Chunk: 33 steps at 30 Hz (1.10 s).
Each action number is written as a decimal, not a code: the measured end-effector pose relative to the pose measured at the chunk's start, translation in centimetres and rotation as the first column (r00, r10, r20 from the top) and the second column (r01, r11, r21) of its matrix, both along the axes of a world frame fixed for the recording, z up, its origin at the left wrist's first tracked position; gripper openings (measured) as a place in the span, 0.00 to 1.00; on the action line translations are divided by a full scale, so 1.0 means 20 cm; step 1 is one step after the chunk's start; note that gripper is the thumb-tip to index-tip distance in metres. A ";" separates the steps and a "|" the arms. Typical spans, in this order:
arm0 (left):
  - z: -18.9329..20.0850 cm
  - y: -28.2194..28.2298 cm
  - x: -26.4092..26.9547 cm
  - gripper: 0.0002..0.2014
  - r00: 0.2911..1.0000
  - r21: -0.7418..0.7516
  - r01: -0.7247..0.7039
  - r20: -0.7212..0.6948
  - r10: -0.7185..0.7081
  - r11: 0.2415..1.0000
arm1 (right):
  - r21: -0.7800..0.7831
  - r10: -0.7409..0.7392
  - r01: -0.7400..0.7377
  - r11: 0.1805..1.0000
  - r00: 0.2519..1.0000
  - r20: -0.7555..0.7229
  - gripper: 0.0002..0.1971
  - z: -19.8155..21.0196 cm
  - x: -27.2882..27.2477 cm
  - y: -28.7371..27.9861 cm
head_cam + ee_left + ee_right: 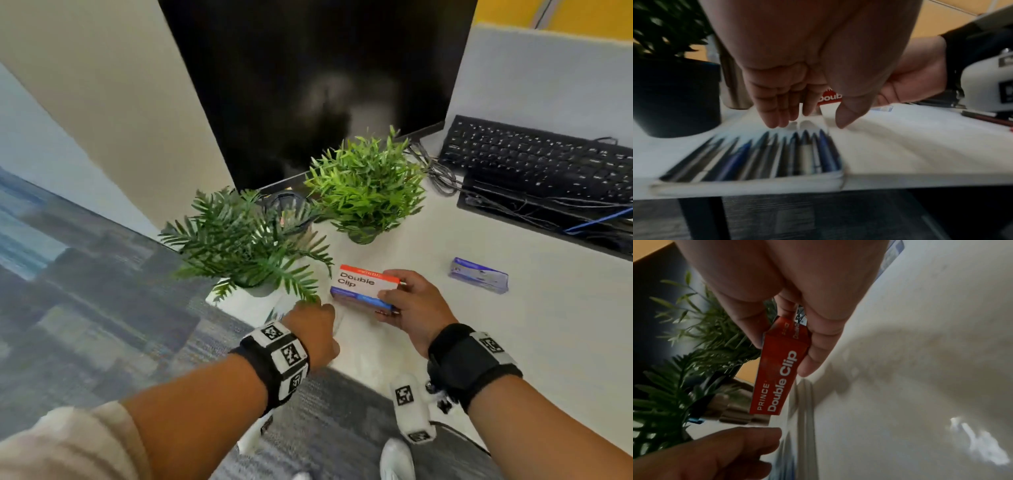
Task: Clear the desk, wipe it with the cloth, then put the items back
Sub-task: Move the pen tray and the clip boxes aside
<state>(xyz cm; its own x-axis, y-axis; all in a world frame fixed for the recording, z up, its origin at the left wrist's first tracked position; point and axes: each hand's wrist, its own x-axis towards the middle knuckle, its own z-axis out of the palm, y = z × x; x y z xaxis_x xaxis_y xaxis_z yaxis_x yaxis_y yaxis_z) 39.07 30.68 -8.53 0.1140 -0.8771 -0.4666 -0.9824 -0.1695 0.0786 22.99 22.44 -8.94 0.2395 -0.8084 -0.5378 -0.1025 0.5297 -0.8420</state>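
Note:
My right hand [394,287] grips a red, white and blue box marked Double Clip [363,284] by its near end, low over the white desk [513,342]. In the right wrist view the Double Clip box [779,374] sits between thumb and fingers [813,353]. My left hand [315,315] is at the desk's front left corner. Its straight fingers [777,116] and thumb point down at the far end of a clear case of several pens [766,159] that lies along the desk edge. No cloth is in view.
Two potted plants [246,240] [366,192] stand in front of a dark monitor [308,85], with a metal cup [733,81] between them. A small purple box [478,275] lies to the right. A black keyboard [537,157] and cables [435,171] fill the far right.

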 end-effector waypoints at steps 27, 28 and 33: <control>0.07 0.05 0.09 0.17 0.946 -0.072 0.242 -0.206 -0.252 0.968 | -0.268 -0.017 -0.169 0.948 0.818 -0.575 0.18 0.06 0.23 0.08; 0.10 0.03 0.04 0.18 0.935 -0.087 0.252 -0.236 -0.265 0.964 | -0.290 -0.024 -0.181 0.940 0.812 -0.584 0.16 0.08 0.16 0.08; 0.22 -0.11 -0.24 0.21 0.905 -0.189 0.266 -0.289 -0.312 0.945 | -0.317 -0.050 -0.207 0.926 0.763 -0.644 0.11 0.15 -0.21 0.00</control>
